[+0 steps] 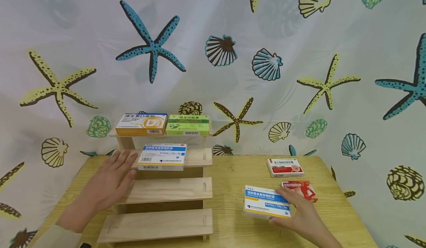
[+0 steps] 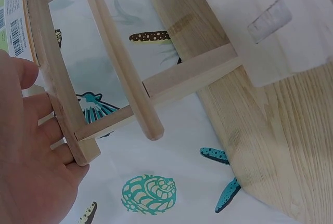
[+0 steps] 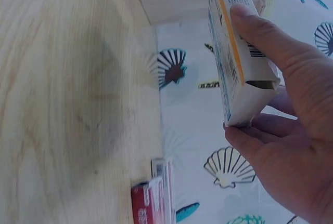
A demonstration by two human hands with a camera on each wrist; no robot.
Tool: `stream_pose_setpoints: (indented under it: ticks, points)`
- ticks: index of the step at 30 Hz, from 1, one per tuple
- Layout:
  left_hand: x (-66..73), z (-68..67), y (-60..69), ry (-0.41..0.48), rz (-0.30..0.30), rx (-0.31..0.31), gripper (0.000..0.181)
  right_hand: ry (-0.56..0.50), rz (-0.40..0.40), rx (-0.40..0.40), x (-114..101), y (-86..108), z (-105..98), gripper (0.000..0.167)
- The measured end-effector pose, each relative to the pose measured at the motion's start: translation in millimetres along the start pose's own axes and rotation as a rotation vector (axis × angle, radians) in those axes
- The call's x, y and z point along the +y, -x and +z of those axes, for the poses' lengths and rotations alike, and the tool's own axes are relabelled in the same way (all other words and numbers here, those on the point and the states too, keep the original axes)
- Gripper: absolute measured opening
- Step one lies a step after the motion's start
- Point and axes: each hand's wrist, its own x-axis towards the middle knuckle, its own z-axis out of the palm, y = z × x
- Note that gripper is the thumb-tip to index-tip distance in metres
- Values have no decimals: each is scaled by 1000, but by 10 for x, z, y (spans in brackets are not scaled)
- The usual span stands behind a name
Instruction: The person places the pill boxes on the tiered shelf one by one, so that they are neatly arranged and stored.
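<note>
My right hand grips a white and blue medicine box with a yellow stripe, held tilted right of the shelf. In the right wrist view, the thumb lies along one narrow side of this box, with fingers underneath. My left hand rests at the left end of the second tier of a stepped wooden shelf, its fingers fairly straight. Beside that hand, a matching blue and white box lies on the tier. In the left wrist view, the hand touches a wooden edge; some fingertips are hidden.
The top tier holds an orange and white vitamin D box and a green box. On the wooden table at right lie a white and red box and a red box. A patterned cloth hangs behind.
</note>
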Motion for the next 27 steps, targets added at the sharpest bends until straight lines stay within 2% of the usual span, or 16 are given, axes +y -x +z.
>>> stream_pose_setpoints:
  ticks: [6,15,27]
  points:
    - [1,-2,15,-8,7,21,56,11,-82,5,-225,-94,87,88]
    - [16,-23,3,-4,-13,-6,57,-80,-80,-74,-507,-195,208,89]
    - [14,-20,0,-4,-10,-4,56,-135,-236,-79,-784,-326,366,85]
